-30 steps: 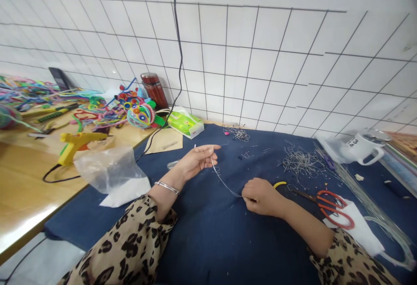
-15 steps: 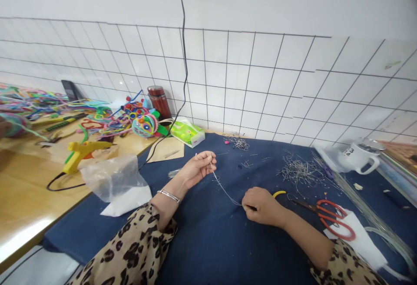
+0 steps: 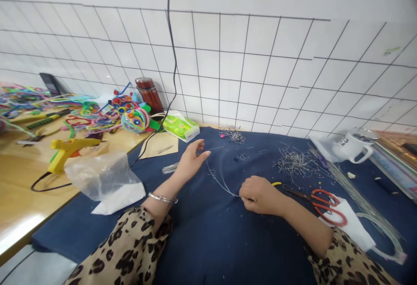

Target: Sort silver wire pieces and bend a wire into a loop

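My right hand (image 3: 260, 194) is closed above the blue cloth (image 3: 208, 241), gripping one end of thin metal wire (image 3: 224, 188). From that fist the wire curves up and left toward my left hand (image 3: 192, 159). A second, blurred strand springs up beside it. My left hand's thumb and fingers are apart, and nothing shows between them. The wire's upper end comes close to the left thumb; I cannot tell whether they touch. Behind my right hand, red-handled scissors (image 3: 329, 207) lie partly on a white sheet.
Tangled wire (image 3: 295, 162) and a smaller wire pile (image 3: 236, 136) lie at the back. Long straight wires (image 3: 365, 202) run along the right, near a white mug (image 3: 353, 147). Leftward are a plastic bag (image 3: 100, 176), a yellow glue gun (image 3: 70, 148) and a green packet (image 3: 181, 126).
My left hand's pinch on the wire has opened, and its fingers have spread. The freed strands have parted into separate curves. My right hand still grips the wire. The whole view has shifted slightly.
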The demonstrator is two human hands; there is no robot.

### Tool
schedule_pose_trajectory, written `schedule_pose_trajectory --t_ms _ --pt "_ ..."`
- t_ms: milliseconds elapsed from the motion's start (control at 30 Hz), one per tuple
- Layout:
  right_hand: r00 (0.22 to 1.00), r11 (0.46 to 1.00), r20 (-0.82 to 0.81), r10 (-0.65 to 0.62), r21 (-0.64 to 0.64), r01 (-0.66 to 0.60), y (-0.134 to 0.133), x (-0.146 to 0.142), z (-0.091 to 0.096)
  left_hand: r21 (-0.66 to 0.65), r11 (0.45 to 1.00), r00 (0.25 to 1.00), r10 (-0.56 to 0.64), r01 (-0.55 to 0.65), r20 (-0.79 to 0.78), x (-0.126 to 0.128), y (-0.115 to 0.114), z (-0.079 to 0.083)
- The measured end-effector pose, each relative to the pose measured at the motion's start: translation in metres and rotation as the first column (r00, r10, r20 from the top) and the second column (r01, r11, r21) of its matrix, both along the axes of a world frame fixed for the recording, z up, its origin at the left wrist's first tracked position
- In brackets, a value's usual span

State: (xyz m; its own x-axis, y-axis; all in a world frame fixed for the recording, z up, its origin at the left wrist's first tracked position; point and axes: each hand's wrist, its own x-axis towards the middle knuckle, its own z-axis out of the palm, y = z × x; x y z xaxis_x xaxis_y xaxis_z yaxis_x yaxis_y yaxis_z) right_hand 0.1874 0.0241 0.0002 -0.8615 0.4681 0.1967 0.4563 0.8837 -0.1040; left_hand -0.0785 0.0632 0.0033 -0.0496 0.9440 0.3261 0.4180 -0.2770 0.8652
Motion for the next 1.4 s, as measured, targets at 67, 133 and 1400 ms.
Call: schedule_pose_trajectory --t_ms 67,133,1400 --pt "1.0 1.0 -0.01 0.012 0.009 -0.012 -0.002 0.001 0.007 0.216 0.972 0.95 -0.025 0.096 -0.31 0.018 -0.019 0.011" --pt "0.999 1.0 -0.038 0.022 0.02 -0.021 -0.003 0.002 0.014 0.212 0.91 0.821 -0.196 0.356 -0.536 0.038 -0.043 0.022" --pt "0.925 0.958 0.271 -0.267 0.176 0.226 0.041 -0.093 0.002 0.31 0.95 0.855 0.127 0.041 -0.503 0.009 -0.039 0.03"
